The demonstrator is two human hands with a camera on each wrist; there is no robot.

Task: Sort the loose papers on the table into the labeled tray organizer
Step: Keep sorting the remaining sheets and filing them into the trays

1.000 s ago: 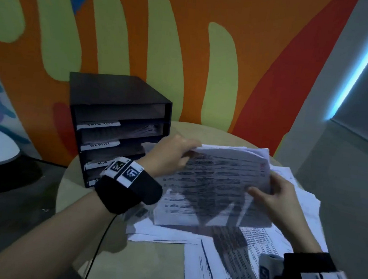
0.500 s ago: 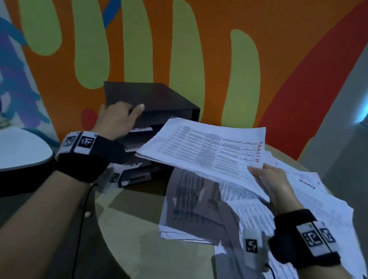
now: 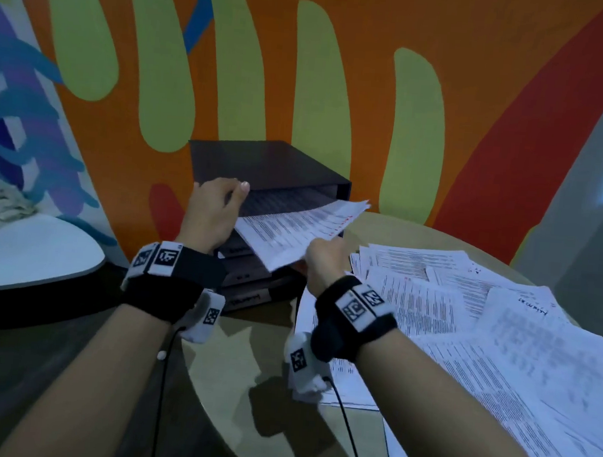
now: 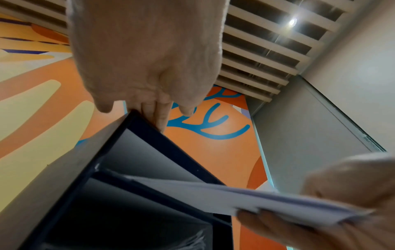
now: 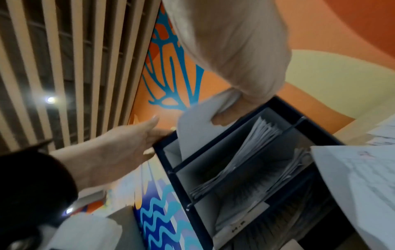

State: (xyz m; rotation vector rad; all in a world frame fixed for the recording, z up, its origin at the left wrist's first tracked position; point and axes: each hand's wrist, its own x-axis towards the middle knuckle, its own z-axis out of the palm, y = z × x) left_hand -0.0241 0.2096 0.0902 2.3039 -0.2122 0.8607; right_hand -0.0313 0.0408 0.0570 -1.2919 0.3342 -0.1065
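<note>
The black tray organizer [image 3: 272, 170] stands at the table's far left, with labels on its tray fronts. My left hand [image 3: 219, 203] rests on its top front corner, fingers fairly straight; the left wrist view shows the fingertips [image 4: 159, 118] on the top edge of the organizer [image 4: 136, 152]. My right hand [image 3: 317, 260] pinches a thin stack of printed papers [image 3: 300, 228] by its near edge. The stack's far end sits in the top slot. In the right wrist view the papers [image 5: 196, 128] enter the top compartment of the organizer [image 5: 235, 152]; lower trays hold sheets.
Many loose printed sheets [image 3: 483, 332] cover the right half of the round table [image 3: 246, 361]. A white rounded seat [image 3: 20, 253] lies at the left. The painted orange wall [image 3: 373, 25] stands close behind the organizer.
My right hand carried the paper stack left and forward, and its far end went into the top slot. The left hand let go of the papers and settled on the organizer's top.
</note>
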